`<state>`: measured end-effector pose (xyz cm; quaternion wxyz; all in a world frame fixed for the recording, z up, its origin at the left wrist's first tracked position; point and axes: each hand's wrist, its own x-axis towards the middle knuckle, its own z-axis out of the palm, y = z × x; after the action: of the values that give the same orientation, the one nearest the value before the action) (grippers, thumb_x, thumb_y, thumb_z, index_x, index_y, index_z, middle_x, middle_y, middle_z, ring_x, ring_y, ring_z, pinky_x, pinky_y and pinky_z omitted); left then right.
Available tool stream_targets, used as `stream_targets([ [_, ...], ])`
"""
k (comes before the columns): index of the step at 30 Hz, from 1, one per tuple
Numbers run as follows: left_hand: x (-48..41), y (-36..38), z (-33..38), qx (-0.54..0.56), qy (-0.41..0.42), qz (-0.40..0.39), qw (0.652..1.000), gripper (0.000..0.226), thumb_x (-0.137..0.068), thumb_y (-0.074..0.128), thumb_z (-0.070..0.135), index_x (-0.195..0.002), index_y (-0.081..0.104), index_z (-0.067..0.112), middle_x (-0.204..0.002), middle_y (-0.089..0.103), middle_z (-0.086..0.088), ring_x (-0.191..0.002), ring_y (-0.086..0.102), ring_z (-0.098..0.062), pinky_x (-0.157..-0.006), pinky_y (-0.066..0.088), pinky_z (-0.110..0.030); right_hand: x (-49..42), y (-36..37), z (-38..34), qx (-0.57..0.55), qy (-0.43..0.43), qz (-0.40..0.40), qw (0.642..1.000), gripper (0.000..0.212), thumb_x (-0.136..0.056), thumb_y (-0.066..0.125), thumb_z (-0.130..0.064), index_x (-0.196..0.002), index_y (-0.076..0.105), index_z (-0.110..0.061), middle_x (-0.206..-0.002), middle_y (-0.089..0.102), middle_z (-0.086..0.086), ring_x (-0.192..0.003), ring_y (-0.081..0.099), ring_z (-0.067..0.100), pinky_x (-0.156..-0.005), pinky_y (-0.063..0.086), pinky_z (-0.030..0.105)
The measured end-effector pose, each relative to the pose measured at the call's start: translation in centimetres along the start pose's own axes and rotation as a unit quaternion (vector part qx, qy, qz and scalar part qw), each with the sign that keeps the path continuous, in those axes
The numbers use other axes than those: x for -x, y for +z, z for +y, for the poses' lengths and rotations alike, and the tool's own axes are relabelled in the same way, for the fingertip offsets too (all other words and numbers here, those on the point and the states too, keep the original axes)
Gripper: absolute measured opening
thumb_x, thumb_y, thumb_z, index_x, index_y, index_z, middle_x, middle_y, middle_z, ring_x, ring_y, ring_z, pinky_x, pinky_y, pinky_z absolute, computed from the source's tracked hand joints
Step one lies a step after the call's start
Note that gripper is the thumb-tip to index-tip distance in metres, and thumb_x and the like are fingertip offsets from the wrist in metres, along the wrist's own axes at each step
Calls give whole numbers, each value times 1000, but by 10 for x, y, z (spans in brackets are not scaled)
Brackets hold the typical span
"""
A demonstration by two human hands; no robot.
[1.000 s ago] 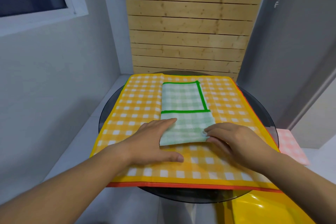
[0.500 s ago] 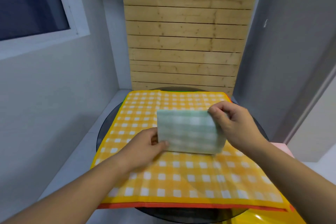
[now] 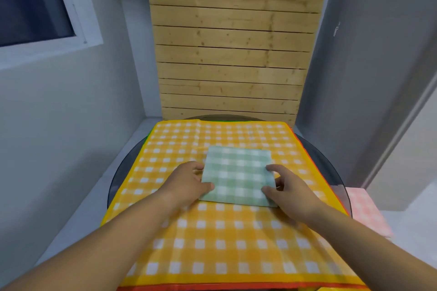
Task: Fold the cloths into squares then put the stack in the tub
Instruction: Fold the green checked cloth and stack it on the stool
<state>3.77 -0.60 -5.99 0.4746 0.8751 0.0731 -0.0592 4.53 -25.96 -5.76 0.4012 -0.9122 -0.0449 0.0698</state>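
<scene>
Green and white squares cover the small cloth [image 3: 237, 176], and it is pale and soft looking. It is folded into a neat square and lies flat in the middle of the frame. Under it is a big yellow cloth [image 3: 212, 243] with white squares and an orange edge. The yellow cloth is spread over a round dark glass desk [image 3: 331, 172].

The left hand [image 3: 186, 184] holds the left edge of the green cloth, with its thumb on top and its fingers [image 3: 197, 168] curled at the side. The right hand [image 3: 290, 192] holds the right edge with bent fingers [image 3: 272, 168] and thumb. A pink checked cloth [image 3: 364, 210] lies at the right of the frame, past the desk. Wooden boards [image 3: 231, 42] fill the wall at the top middle.
</scene>
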Motion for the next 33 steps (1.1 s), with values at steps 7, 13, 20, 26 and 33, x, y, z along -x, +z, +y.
stream_targets([
  [7,-3,4,2,-18,-48,36,998,30,-82,83,24,-103,61,24,-93,69,-1,-75,69,-18,-65,56,-33,-11,2,-3,99,-2,-22,995,40,-102,49,-26,-140,51,-15,-144,52,6,-127,52,26,-102,42,31],
  [13,-2,7,5,-40,-67,41,996,30,-85,79,28,-105,58,22,-98,70,1,-83,71,-19,-74,60,-40,-13,3,-6,138,-14,-28,990,35,-102,46,-34,-120,60,-7,-119,62,16,-101,62,31,-85,50,40],
  [20,10,16,12,-129,-1,4,992,65,-101,50,20,-157,22,37,-140,55,7,-106,59,-13,-85,52,-29,-11,13,-7,231,-32,-43,971,38,-101,39,-48,-123,48,-19,-121,39,3,-89,57,23,-83,48,36],
  [26,15,31,8,-274,-10,-13,962,67,-100,41,53,-160,21,29,-163,22,-5,-148,27,-25,-116,34,-40,-4,28,-8,304,-25,-13,952,50,-95,32,-63,-117,45,-20,-119,36,5,-93,57,28,-81,47,37],
  [33,22,45,-3,-397,133,-60,906,58,-109,14,44,-162,-1,27,-166,-25,3,-149,-31,-13,-125,-13,-39,5,39,1,392,-31,29,919,87,-85,7,-80,-154,18,-29,-162,10,4,-142,17,29,-111,19,45],
])
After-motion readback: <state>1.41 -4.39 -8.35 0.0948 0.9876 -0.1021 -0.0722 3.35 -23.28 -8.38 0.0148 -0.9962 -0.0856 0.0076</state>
